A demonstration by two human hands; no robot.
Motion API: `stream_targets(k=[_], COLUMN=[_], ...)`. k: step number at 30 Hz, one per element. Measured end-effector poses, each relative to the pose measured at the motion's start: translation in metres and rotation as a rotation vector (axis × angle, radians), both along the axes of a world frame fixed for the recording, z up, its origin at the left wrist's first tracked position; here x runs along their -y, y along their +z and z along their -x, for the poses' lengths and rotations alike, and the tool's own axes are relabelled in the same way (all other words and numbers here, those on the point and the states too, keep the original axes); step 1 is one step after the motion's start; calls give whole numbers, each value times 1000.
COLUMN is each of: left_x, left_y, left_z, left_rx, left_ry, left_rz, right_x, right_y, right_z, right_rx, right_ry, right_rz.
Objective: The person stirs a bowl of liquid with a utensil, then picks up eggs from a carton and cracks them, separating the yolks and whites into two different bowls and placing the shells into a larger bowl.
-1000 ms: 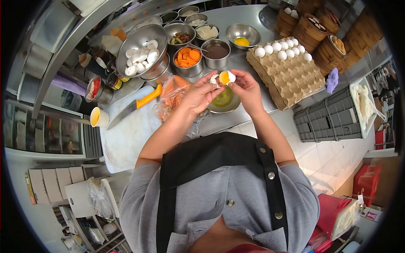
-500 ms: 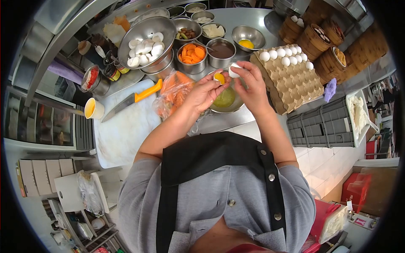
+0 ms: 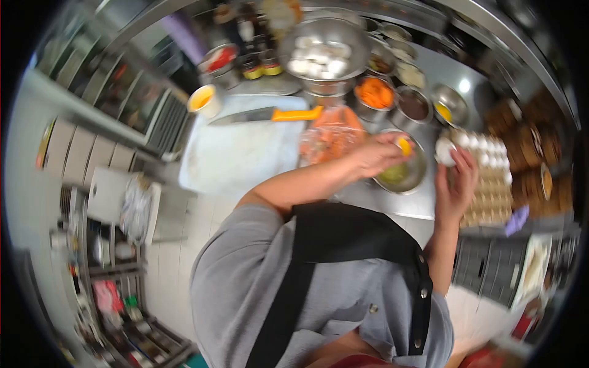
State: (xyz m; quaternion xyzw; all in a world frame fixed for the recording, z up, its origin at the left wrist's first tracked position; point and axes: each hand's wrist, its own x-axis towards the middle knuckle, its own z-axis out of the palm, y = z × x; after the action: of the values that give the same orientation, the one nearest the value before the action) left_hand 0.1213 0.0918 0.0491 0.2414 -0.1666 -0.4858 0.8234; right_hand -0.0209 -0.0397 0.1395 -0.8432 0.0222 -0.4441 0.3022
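My left hand [image 3: 381, 156] is closed around an eggshell half holding an orange-yellow egg yolk [image 3: 404, 146]. It is above a steel bowl [image 3: 422, 167] with pale, clear egg white [image 3: 394, 174] in the bottom. To the right, my right hand [image 3: 459, 179] pinches a white eggshell piece [image 3: 445, 152] near the egg tray's left edge. The cardboard egg tray [image 3: 488, 201] has rows of white eggs [image 3: 485, 147] at its far end. A smaller steel bowl [image 3: 455, 98] behind holds a yellow yolk. Motion blur softens both hands.
A yellow-handled knife [image 3: 297, 114] lies on a white cutting board [image 3: 236, 153]. Beside it is a plastic bag with orange contents [image 3: 331, 136]. A large bowl [image 3: 362, 58] of white shells and pots of sliced carrot [image 3: 374, 92] and brown sauce [image 3: 412, 105] stand behind. Bamboo steamers [image 3: 524, 147] are right.
The view has swung left, so the counter appears shifted right. My hands have parted: the right has moved away rightward with its eggshell piece, while the left keeps the yolk-filled half above the bowl.
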Motion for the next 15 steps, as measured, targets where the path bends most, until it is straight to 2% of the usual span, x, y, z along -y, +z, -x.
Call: stream_targets(k=[1,4,15], left_x=[-4,-6,-9], left_y=[10,9,13], left_z=[4,8,22], left_rx=[0,-29,-80], left_ry=[22,67,122], left_rz=[-36,-44,-43], right_x=[-1,-4,-9], right_y=[-10,-24,-33], right_z=[0,-3,-21], right_rx=[-27,-24,-39], right_ry=[49,185,362], right_rz=[-183,-419,-470])
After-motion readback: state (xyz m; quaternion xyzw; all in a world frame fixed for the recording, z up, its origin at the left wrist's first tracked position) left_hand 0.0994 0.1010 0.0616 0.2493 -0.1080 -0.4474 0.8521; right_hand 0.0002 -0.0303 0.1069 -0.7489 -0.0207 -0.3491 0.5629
